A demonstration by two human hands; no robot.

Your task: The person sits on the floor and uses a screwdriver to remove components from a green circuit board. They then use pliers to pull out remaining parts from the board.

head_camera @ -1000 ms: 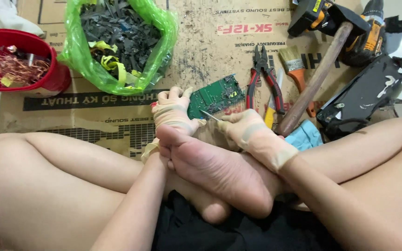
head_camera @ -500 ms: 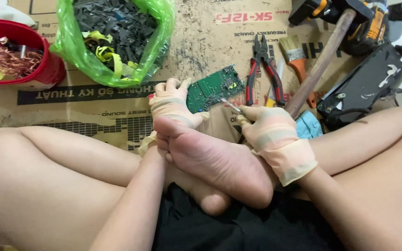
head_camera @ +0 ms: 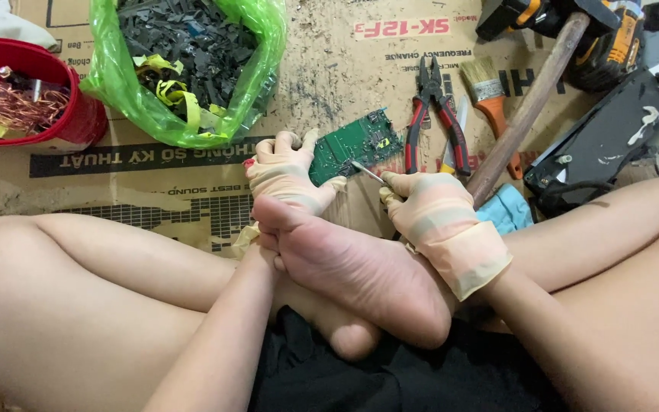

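Head view looks straight down on a person sitting cross-legged on flattened cardboard (head_camera: pixel 192 194) spread over the floor, one bare foot (head_camera: pixel 352 263) turned sole-up between the arms. Both hands wear thin, pale rubber gloves. The left hand (head_camera: pixel 287 172) rests on the cardboard with its grip closed on the near left edge of a green circuit board (head_camera: pixel 356 143), thumb and fingers pinching it and holding it slightly tilted. The right hand (head_camera: pixel 429 210) has its grip closed tight around a thin metal tool (head_camera: pixel 366 172), a slim shaft whose tip touches the lower edge of the board; I cannot tell from here whether it is a screwdriver or a pick. The board lies just beyond the toes, between the two hands, on the cardboard.

Just to the right of the board lie red-and-black pliers (head_camera: pixel 432 122), handles pointing toward the person, and beside them a paintbrush (head_camera: pixel 490 95) with an orange handle. A long wooden handle (head_camera: pixel 532 107) runs diagonally past the right hand up toward yellow-and-black power tools (head_camera: pixel 612 34) at the top right. A black casing (head_camera: pixel 604 141) sits further right, with a scrap of blue cloth (head_camera: pixel 506 214) by the right wrist. To the upper left, a green plastic bag (head_camera: pixel 184 69) holds dark plastic scraps, and a red tub (head_camera: pixel 32 95) beside it is full of copper wire.
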